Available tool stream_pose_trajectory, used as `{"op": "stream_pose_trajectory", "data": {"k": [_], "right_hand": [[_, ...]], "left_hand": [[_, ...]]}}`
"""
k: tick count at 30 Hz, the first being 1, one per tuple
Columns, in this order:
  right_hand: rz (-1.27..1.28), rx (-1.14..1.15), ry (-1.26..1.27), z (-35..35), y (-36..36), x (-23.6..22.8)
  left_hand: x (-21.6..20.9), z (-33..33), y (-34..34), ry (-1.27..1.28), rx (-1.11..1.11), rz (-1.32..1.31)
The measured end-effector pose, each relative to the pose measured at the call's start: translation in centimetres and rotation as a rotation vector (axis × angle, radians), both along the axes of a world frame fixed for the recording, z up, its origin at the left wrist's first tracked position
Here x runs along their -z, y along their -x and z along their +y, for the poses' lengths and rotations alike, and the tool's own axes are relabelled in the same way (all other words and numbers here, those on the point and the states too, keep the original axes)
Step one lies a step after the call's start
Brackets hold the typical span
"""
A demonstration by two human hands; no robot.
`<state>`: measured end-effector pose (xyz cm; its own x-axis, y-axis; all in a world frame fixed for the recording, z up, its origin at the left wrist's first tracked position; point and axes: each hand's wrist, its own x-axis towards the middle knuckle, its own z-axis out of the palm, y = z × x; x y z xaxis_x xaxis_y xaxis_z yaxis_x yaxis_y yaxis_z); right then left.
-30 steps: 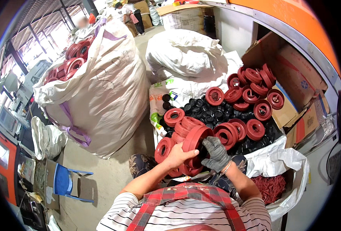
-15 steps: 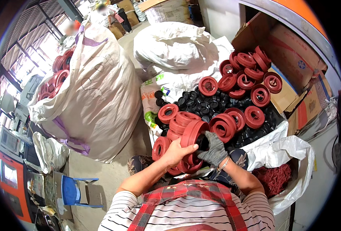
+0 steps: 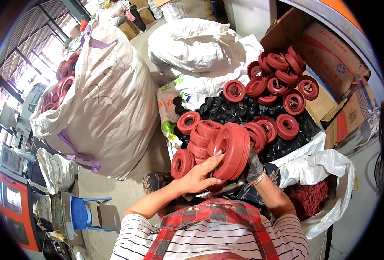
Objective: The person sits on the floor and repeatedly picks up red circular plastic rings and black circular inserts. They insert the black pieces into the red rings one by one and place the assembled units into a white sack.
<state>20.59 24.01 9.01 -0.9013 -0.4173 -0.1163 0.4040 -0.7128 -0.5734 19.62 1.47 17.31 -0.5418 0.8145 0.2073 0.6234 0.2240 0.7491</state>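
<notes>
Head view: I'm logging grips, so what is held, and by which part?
A red round part: left hand on its lower-left rim; gloved right hand at its right side, contact hidden.

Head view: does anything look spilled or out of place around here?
A few small round black plastic caps lie left of the main black heap, on the pale printed sack, so they look strayed. The held ribbed red plastic ring shows no visible damage.

Gap over black caps (image 3: 240,112); red rings (image 3: 286,78) hem both sides.
</notes>
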Motion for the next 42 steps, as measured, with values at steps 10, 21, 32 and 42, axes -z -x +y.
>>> {"op": "stream_pose_trajectory", "data": {"k": [10,21,32,42], "right_hand": [[0.201,0.271,-0.328,-1.1,-0.3,-2.6],[0.187,-0.040,0.169,-2.2,1.3,7.3],[0.466,-0.109,-2.023,8.4,10.5,1.4],[0.572,-0.095,-2.194,14.7,11.3,10.1]], "left_hand": [[1.0,-1.1,0.8,0.131,-0.016,-0.184],[1.9,0.8,0.6,0.014,0.051,0.270],[5.4,-3.7,7.9,0.244,-0.270,0.349],[10.2,-3.1,12.0,0.128,-0.691,-0.150]]}}
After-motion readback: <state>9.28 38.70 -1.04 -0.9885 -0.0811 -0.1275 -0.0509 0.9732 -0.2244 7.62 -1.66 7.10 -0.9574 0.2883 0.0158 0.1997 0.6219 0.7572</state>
